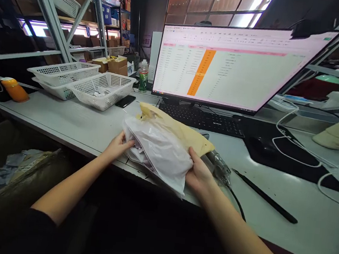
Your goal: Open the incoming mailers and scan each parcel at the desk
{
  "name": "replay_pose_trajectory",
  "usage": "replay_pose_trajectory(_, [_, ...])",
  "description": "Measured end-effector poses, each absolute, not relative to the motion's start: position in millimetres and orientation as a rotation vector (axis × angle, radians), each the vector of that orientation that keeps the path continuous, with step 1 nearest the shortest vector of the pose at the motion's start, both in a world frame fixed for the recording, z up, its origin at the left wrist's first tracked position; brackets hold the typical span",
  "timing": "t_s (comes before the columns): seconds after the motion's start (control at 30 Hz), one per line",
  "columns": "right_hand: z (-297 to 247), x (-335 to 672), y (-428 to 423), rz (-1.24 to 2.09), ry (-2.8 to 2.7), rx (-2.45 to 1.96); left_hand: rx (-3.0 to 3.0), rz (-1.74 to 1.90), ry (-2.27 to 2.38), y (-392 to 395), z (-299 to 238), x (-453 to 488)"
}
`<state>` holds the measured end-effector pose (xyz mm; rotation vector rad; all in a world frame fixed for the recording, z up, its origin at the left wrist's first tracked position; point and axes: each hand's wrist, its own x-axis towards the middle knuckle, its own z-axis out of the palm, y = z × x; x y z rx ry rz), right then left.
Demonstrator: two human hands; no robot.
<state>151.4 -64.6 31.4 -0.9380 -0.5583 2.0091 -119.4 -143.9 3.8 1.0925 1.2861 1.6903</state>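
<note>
A white plastic mailer bag, crinkled and bulging, is held at the front edge of the desk between my two hands. My left hand grips its left end, thumb on top near an open-looking edge. At the bag's right end, my right hand closes around it with the thumb up. Behind the white bag lies a yellow padded envelope, its left end crumpled or torn. A clear plastic-wrapped item sits by the right hand, partly hidden by the envelope.
A black keyboard and large monitor stand behind. White baskets, a phone and a bottle are at left. A black stick-like tool, mouse and white cables are at right. A bin with scraps stands lower left.
</note>
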Motion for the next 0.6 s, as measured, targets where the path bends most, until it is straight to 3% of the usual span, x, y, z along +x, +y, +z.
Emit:
replay_pose_trajectory(0.33, [39.6, 135.8, -67.3, 2.156, -0.752, -0.872, 0.887, 2.436, 1.155, -107.6, 77.6, -189.4])
replay_pose_trajectory(0.43, [37.6, 145.7, -77.0, 1.795, -0.952, -0.859, 0.785, 2.414, 1.136, -110.3, 76.6, -196.4])
replay_pose_trajectory(0.6, [47.6, 136.9, -106.1, 0.870, -1.886, -0.546, 0.694, 2.318, 1.130, -112.9, 74.0, -182.0])
